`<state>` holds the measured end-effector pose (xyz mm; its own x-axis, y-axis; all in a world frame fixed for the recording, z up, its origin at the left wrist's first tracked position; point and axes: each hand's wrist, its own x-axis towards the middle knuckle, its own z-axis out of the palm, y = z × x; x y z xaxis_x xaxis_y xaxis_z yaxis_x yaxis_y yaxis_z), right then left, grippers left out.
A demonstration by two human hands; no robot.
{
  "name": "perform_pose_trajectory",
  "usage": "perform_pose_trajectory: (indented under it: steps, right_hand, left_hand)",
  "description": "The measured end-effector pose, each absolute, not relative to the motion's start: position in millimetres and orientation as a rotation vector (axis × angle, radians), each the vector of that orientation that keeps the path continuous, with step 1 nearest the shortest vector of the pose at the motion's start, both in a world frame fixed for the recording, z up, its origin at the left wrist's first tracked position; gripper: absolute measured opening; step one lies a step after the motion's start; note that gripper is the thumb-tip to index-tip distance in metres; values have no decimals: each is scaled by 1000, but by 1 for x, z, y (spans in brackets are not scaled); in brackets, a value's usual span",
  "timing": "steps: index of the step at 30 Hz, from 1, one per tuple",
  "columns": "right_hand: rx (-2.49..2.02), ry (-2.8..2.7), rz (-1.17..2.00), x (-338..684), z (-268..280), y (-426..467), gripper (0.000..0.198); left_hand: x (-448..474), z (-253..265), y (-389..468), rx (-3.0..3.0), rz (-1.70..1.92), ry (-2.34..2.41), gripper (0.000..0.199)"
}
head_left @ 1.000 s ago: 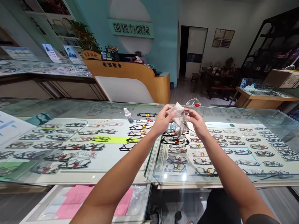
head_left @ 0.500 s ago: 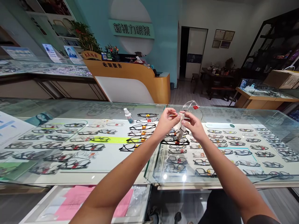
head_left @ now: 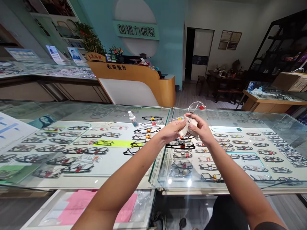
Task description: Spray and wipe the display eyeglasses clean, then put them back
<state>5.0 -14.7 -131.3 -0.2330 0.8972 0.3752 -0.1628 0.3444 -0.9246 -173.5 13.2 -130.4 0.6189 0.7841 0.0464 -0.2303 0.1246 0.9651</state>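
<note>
Above the glass counter, my left hand pinches a pale cleaning cloth with a scalloped edge. My right hand is closed on a pair of thin-rimmed eyeglasses and on part of the same cloth. One clear lens with a red tag sticks up past the fingers; the cloth and hands hide the rest of the frame. Beneath the hands, black-framed eyeglasses lie on the glass. A column of eyeglasses lies to their left, beside a small white spray bottle.
Rows of eyeglasses fill the left display case, and more stand in the right case. An open drawer with pink sheets juts out at the lower left. Beyond the counter stands a wooden cashier desk.
My left hand has turned and dropped slightly, and its fingers have curled in. The cloth, hanging down before, is now bunched around the eyeglasses between both hands.
</note>
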Motion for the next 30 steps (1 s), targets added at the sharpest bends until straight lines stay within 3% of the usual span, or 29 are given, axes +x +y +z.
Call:
perform_pose_trajectory:
  steps: [9, 18, 24, 30]
  right_hand:
    - [-718, -1443, 1264, 6, -128, -16, 65]
    - [-692, -1341, 1233, 5, -134, -9, 48]
    - [-683, -1330, 1205, -3, -138, -9, 49]
    - [-738, -1201, 1221, 4, -129, -12, 45]
  left_hand:
    - [-170, -126, 8, 1143, 907, 525, 62]
    - [-159, -132, -1, 1313, 1130, 654, 67]
    - [-155, -134, -1, 1424, 1310, 688, 68]
    - [-164, -131, 5, 1452, 1042, 600, 75]
